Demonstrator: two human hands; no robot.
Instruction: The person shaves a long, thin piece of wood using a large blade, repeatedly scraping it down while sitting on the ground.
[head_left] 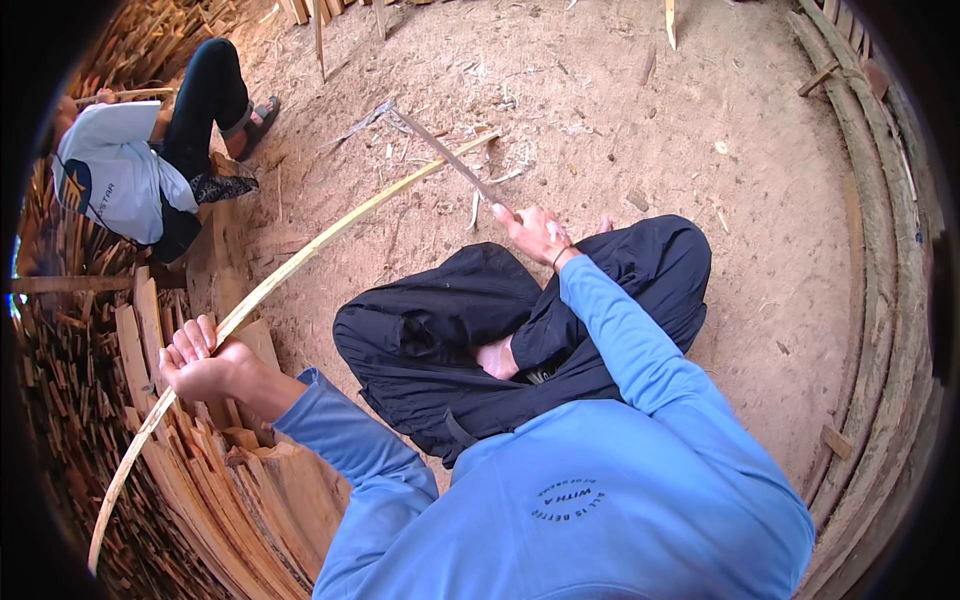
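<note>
My left hand (205,362) is closed around a long pale wooden strip (330,236). The strip curves from the lower left up to the ground ahead of my crossed legs. My right hand (536,236) grips a long, thin tool with a straight brownish-grey shaft (440,148). At the far end, a narrow grey piece (358,126) bends off at an angle, like a blade. The tool's exact kind is unclear. Its shaft crosses the strip near the strip's far end; whether they touch, I cannot tell.
Split wooden slats (225,500) lie stacked beside my left arm. Another person (130,165) sits at the upper left by more piled wood. Long poles (875,300) line the right side. Shavings (510,100) are scattered over the sandy ground, where a few stakes (670,25) stand.
</note>
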